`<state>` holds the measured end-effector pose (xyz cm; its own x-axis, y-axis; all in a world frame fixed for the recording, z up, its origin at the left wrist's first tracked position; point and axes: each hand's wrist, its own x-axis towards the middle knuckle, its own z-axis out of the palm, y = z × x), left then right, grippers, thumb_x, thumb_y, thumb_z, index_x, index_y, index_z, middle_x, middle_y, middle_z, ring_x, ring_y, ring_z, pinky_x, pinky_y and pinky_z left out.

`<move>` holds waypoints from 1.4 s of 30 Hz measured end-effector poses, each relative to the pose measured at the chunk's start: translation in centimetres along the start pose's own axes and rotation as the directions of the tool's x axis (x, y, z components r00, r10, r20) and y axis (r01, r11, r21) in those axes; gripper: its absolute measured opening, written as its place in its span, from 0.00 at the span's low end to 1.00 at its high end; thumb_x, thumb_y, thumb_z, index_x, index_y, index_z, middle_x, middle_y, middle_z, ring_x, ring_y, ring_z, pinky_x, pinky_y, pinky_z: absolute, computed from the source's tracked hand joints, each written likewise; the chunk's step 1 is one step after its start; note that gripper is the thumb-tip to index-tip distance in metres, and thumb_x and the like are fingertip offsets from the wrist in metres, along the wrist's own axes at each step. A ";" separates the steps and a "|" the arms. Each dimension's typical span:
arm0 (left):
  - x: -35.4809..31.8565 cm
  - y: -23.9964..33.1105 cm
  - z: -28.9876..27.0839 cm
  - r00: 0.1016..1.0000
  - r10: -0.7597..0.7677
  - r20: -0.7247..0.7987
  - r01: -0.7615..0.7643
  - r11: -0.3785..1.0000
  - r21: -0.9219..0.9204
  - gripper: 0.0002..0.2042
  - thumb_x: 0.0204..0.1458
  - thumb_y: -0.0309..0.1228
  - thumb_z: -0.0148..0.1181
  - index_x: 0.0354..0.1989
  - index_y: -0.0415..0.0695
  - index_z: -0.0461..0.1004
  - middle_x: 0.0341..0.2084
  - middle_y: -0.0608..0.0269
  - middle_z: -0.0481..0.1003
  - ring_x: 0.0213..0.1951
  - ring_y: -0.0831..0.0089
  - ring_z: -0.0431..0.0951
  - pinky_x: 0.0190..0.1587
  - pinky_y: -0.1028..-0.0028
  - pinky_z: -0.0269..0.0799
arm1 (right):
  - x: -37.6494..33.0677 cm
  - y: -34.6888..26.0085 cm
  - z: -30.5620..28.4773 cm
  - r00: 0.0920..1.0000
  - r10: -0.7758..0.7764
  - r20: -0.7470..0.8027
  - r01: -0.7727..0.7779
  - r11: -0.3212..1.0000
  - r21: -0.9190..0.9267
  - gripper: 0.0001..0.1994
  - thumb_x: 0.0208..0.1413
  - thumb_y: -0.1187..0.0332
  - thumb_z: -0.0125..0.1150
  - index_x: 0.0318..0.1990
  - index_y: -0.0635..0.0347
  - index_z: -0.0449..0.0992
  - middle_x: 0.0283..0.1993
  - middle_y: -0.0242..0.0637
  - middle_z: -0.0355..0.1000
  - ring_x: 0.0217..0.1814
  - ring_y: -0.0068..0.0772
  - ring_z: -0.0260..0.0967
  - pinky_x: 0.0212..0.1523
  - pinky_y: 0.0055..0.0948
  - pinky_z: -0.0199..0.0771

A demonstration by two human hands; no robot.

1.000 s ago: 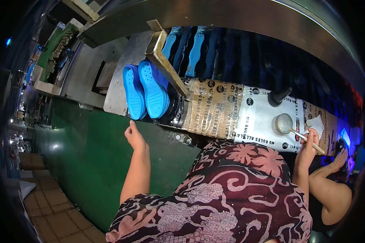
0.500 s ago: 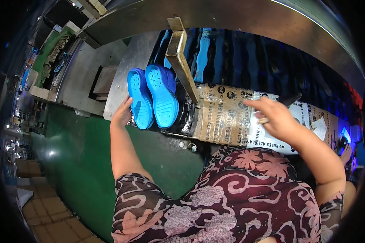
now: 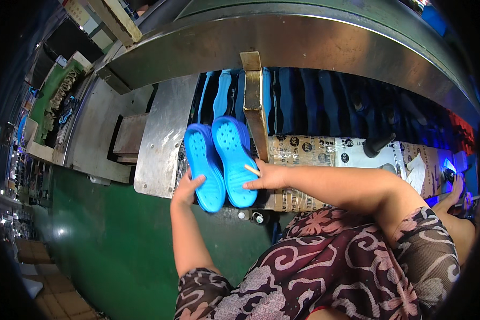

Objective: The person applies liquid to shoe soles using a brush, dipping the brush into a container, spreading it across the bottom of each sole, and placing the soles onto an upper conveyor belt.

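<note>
on my feed, the left hand [image 3: 185, 189] grips the left blue shoe [image 3: 201, 160], left of the metal post [image 3: 255, 96], some fingers hidden. my right hand [image 3: 269, 176] holds a pale stick [image 3: 252, 170], thumb on the right blue shoe [image 3: 232, 154] just left of the post. beyond it i see blue strips [image 3: 286, 106].

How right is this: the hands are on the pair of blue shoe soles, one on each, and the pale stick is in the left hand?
Not quite: the pale stick is in the right hand, not the left hand, as the head view shows. The rest stands: one hand is on each of the blue shoe soles.
</note>
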<state>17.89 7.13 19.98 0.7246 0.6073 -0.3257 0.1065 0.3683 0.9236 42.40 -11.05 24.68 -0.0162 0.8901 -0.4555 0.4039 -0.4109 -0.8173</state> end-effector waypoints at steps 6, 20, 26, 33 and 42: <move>-9.6 -4.9 11.8 0.911 0.146 -0.385 -0.188 0.979 -0.073 0.29 0.52 0.32 0.58 0.61 0.36 0.54 0.53 0.53 0.65 0.53 0.64 0.67 0.57 0.65 0.60 | -2.3 5.7 -1.3 0.983 -0.162 0.091 0.151 0.982 0.117 0.45 0.46 0.54 0.67 0.66 0.61 0.47 0.65 0.48 0.55 0.68 0.42 0.50 0.65 0.36 0.52; -14.7 -14.6 24.5 0.857 0.283 -0.431 -0.166 0.943 0.290 0.35 0.44 0.30 0.52 0.62 0.30 0.47 0.52 0.37 0.61 0.53 0.50 0.65 0.57 0.59 0.59 | -14.7 9.0 -6.2 0.983 -0.039 0.181 0.115 0.894 -0.433 0.42 0.41 0.52 0.66 0.64 0.55 0.55 0.49 0.51 0.71 0.51 0.50 0.69 0.51 0.39 0.67; -7.7 -8.5 25.5 0.975 0.222 -0.028 -0.178 0.847 0.501 0.36 0.42 0.30 0.54 0.64 0.36 0.52 0.52 0.44 0.66 0.53 0.59 0.68 0.56 0.67 0.63 | -20.1 11.3 -9.4 0.985 0.152 0.086 -0.087 0.854 -0.513 0.43 0.36 0.39 0.65 0.55 0.64 0.65 0.49 0.52 0.71 0.51 0.50 0.69 0.52 0.39 0.67; 1.1 -2.9 23.3 0.977 0.155 0.145 -0.204 0.878 0.432 0.28 0.45 0.25 0.50 0.60 0.38 0.61 0.47 0.51 0.70 0.45 0.67 0.72 0.49 0.72 0.67 | -29.5 10.8 -13.7 0.892 -0.018 -0.452 -0.203 0.877 -0.436 0.15 0.50 0.66 0.55 0.45 0.55 0.77 0.43 0.43 0.75 0.43 0.44 0.72 0.45 0.37 0.71; -5.0 -3.6 26.2 0.574 0.802 0.164 -0.315 0.032 0.948 0.22 0.46 0.24 0.57 0.52 0.34 0.65 0.41 0.51 0.70 0.38 0.66 0.74 0.42 0.73 0.70 | -42.2 22.6 -11.0 0.424 0.269 -0.865 0.616 0.615 0.493 0.28 0.65 0.50 0.30 0.39 0.67 0.72 0.23 0.30 0.63 0.25 0.20 0.58 0.35 0.19 0.63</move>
<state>31.72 -15.70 23.63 0.6129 0.5287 0.5872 0.4207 -0.8474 0.3239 62.31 -55.78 29.30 0.8928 0.4374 -0.1075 -0.2123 0.1983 -0.9569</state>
